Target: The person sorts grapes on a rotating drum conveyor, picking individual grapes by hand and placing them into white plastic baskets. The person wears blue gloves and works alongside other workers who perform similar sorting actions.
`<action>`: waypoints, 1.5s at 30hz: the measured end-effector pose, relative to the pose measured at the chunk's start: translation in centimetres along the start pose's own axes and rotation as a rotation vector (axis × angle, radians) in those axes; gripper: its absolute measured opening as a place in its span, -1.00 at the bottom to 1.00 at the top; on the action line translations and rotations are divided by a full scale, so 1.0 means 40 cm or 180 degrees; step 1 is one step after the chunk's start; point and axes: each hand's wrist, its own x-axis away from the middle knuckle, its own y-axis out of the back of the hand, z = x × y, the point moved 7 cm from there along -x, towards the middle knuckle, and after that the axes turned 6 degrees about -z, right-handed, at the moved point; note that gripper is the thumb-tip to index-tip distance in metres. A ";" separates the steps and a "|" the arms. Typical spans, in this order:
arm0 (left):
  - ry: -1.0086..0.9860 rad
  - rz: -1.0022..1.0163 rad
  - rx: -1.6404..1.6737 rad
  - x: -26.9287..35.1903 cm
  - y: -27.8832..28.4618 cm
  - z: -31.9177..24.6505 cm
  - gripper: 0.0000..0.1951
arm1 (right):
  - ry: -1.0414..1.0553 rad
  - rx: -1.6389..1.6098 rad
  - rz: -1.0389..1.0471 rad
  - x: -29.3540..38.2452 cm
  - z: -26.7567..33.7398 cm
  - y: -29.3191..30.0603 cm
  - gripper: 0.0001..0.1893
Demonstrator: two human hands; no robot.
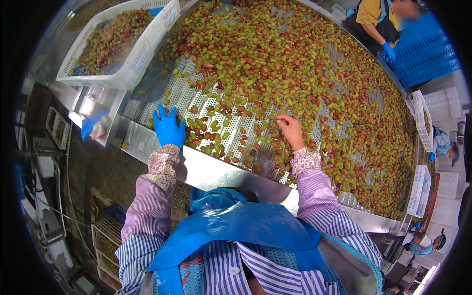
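Observation:
Loose green and red grapes (254, 70) are strewn over a slatted, perforated metal conveyor (191, 97) before me. My left hand (169, 127), in a blue glove, has its fingers spread over the belt's near left side, close to the metal edge. A small group of grapes (206, 136) lies just right of it. Without a glove, my right hand (291, 131) is low over the grapes near the middle, thumb and fingertips drawn together. Whether a grape sits between those fingertips is too small to tell.
A white plastic crate (142, 61) of grapes rests at the upper left. The smooth metal rim (221, 167) runs along my side. Across the belt stands a person (372, 25) in a blue glove beside stacked blue crates (424, 48). White crates (420, 191) and other people are at right.

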 end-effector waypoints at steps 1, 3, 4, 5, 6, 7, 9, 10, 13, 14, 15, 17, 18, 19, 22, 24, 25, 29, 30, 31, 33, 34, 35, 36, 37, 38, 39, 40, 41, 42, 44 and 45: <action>0.0308 0.0387 -0.0385 -0.016 -0.031 0.019 -0.38 | 0.0480 0.0616 -0.0049 0.007 0.030 -0.005 -0.68; 0.0366 0.1028 -0.0456 -0.053 -0.093 0.020 -0.35 | 0.0967 0.1345 0.0076 0.029 0.064 -0.040 -0.67; 0.0292 0.1194 -0.0512 -0.069 -0.119 0.009 -0.36 | 0.1148 0.1747 0.0145 0.039 0.075 -0.060 -0.66; 0.0228 0.1353 -0.0579 -0.074 -0.140 -0.002 -0.36 | 0.1049 0.1590 0.0141 0.042 0.080 -0.074 -0.68; -0.0087 0.1204 0.0435 -0.075 -0.147 -0.052 -0.37 | 0.1131 0.1583 0.0062 0.045 0.092 -0.079 -0.71; -0.0262 0.1204 0.1272 -0.065 -0.146 -0.090 -0.37 | 0.1278 0.1495 -0.0050 0.048 0.108 -0.085 -0.74; -0.0353 0.1010 0.2292 -0.011 -0.126 -0.161 -0.43 | 0.1201 0.1519 -0.0070 0.045 0.115 -0.087 -0.77; -0.0419 0.0724 0.2424 0.016 -0.099 -0.187 -0.47 | 0.1122 0.1502 -0.0092 0.043 0.116 -0.084 -0.78; 0.0035 0.0822 0.4013 0.132 -0.031 -0.261 -0.57 | 0.0514 0.0815 -0.0089 0.068 0.108 -0.067 -0.74; -0.0099 0.0992 0.3840 0.159 -0.008 -0.292 -0.55 | 0.0434 0.0267 0.0154 0.093 0.117 -0.079 -0.76; -0.0364 0.0930 0.3732 0.174 0.029 -0.317 -0.53 | 0.0312 -0.0173 0.0308 0.122 0.129 -0.089 -0.79; 0.0976 0.2197 0.5680 0.232 0.019 -0.371 -0.46 | 0.0647 -0.1054 0.0833 0.193 0.199 -0.145 -0.86; 0.1059 0.2310 0.5665 0.242 0.028 -0.381 -0.44 | 0.0069 -0.1456 0.1076 0.227 0.198 -0.170 -0.89; 0.0929 0.2447 0.5739 0.251 0.040 -0.394 -0.42 | -0.0384 -0.2036 0.1424 0.268 0.210 -0.199 -0.91; -0.0571 0.1620 0.4086 0.252 0.081 -0.386 -0.56 | -0.0863 -0.2244 0.1571 0.317 0.249 -0.245 -0.91; -0.0581 0.1659 0.3939 0.273 0.073 -0.364 -0.60 | -0.0739 -0.2161 0.1641 0.330 0.281 -0.262 -0.91; -0.0258 0.1733 0.4074 0.280 0.062 -0.347 -0.59 | -0.0608 -0.2011 0.1642 0.331 0.295 -0.271 -0.91; 0.0301 0.2086 0.4925 0.308 0.063 -0.339 -0.47 | 0.0109 -0.1525 0.1505 0.332 0.346 -0.270 -0.90; 0.0107 0.1782 0.4776 0.302 0.087 -0.334 -0.46 | 0.0162 -0.1595 0.1505 0.333 0.358 -0.268 -0.90; 0.0048 0.1704 0.4608 0.299 0.100 -0.338 -0.43 | 0.0106 -0.1580 0.1526 0.335 0.363 -0.267 -0.91; 0.0112 0.1875 0.4694 0.286 0.123 -0.338 -0.42 | 0.0100 -0.1854 0.1702 0.340 0.388 -0.263 -0.92; -0.0064 0.1797 0.4691 0.274 0.145 -0.342 -0.43 | -0.0112 -0.2055 0.1668 0.339 0.390 -0.258 -0.93; -0.0210 0.1644 0.4773 0.260 0.170 -0.341 -0.43 | -0.0204 -0.2267 0.1626 0.340 0.396 -0.249 -0.93; -0.0170 0.1501 0.4900 0.249 0.189 -0.335 -0.50 | -0.0329 -0.2499 0.1536 0.341 0.399 -0.240 -0.94; -0.0263 0.1551 0.4717 0.244 0.200 -0.338 -0.54 | -0.0456 -0.2734 0.1442 0.346 0.398 -0.231 -0.94; -0.0462 0.1536 0.4577 0.238 0.216 -0.343 -0.57 | -0.0528 -0.3032 0.1351 0.350 0.400 -0.223 -0.95; -0.0557 0.1571 0.4497 0.232 0.226 -0.347 -0.61 | -0.0547 -0.3170 0.1296 0.357 0.400 -0.221 -0.93; -0.0088 0.1969 0.4871 0.237 0.215 -0.346 -0.68 | -0.0556 -0.3389 0.1247 0.367 0.399 -0.216 -0.91; -0.0386 0.1893 0.4938 0.234 0.237 -0.353 -0.68 | -0.0485 -0.3609 0.1282 0.377 0.407 -0.220 -0.90; -0.0700 0.1750 0.4518 0.232 0.252 -0.355 -0.68 | -0.0600 -0.3999 0.1410 0.395 0.408 -0.223 -0.88; -0.1161 0.1505 0.4158 0.228 0.283 -0.354 -0.70 | -0.1099 -0.5061 0.1387 0.419 0.411 -0.242 -0.92; -0.1128 0.1631 0.4548 0.225 0.293 -0.351 -0.72 | -0.1307 -0.5717 0.1354 0.428 0.419 -0.248 -0.93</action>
